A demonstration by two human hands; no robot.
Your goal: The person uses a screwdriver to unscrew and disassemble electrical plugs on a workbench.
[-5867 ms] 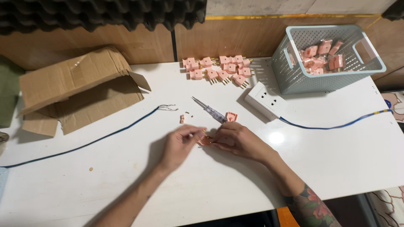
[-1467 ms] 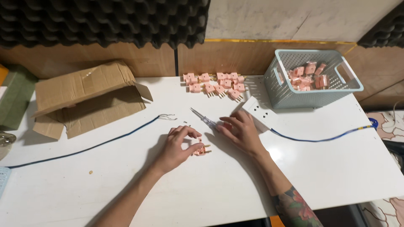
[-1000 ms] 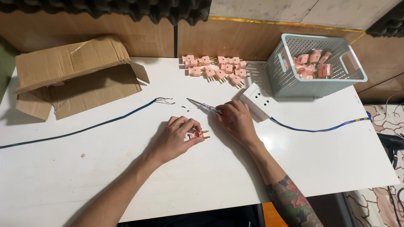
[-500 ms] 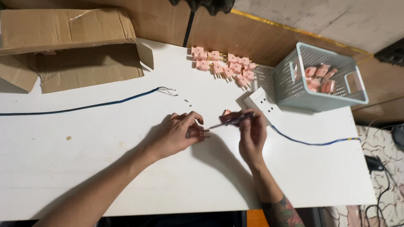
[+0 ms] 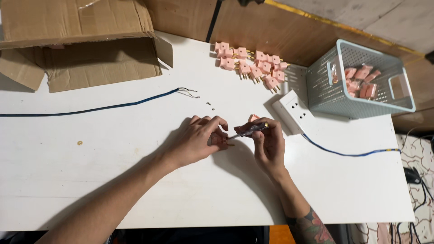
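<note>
— So, starting at our far left: what do we have for containers?

— We see an opened cardboard box (image 5: pixel 81 43) lying at the back left corner of the white table (image 5: pixel 135 190), flaps spread; we cannot tell what is inside it. At the far right stands a pale blue perforated plastic basket (image 5: pixel 343 97) with a handful of pink plugs (image 5: pixel 361 81) in it.

— And between those two?

— A blue cable (image 5: pixel 104 107) runs from the left edge towards the middle and ends in bare, splayed wires. Just right of its end lie a couple of tiny dark bits, too small for us to name. Behind them, at the table's back edge, a loose heap of pink plugs with brass pins (image 5: pixel 253 65) sits on the tabletop. A white socket block (image 5: pixel 294 110) lies just beside the basket, with a second blue cable (image 5: pixel 348 153) trailing right from it.

— Where is the plug we are working on?

— Near the table's middle. Our left hand (image 5: pixel 196 140) is curled over a pink plug (image 5: pixel 220 140), fingers closed round it, pressing it to the table. Our right hand (image 5: pixel 269 144), just to the right, pinches a small screwdriver (image 5: pixel 248 131) between thumb and fingertips, its tip pointing left and meeting the plug.
</note>
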